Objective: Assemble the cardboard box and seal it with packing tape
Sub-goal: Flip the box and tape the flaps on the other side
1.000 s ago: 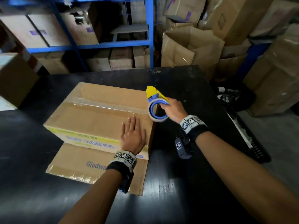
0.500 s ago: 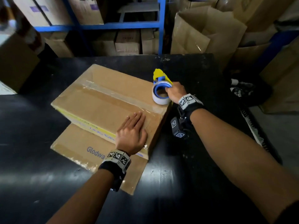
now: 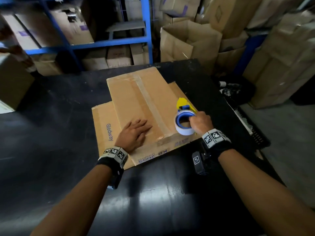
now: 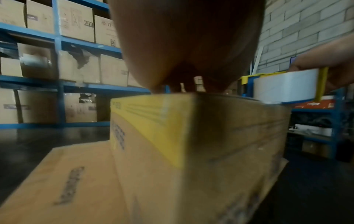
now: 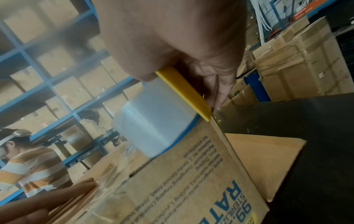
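Two hands on the job: my left hand (image 3: 134,135) lies flat, fingers straight, pinning the cardboard box (image 3: 144,106) on the black table (image 3: 51,133). My right hand (image 3: 201,124) grips the yellow tape dispenser (image 3: 185,120) at the box's near right corner. One strip of packing tape (image 3: 150,103) already covers the centre seam, so I judge we're at the edge-sealing step. Next: set dispenser w/ firm downward pressure, keep box from sliding.

Black glossy worktop (image 3: 51,133) carries it all. Flat cardboard sheet (image 3: 104,126) w/ "Glodway" print lies directly on it, sticking out just left of the left hand (image 3: 134,135) & under both hands. Cardboard box (image 3: 136,99) sits on that sheet, not on the bare worktop. Sheet corner pokes out beyond the right hand (image 3: 201,123).
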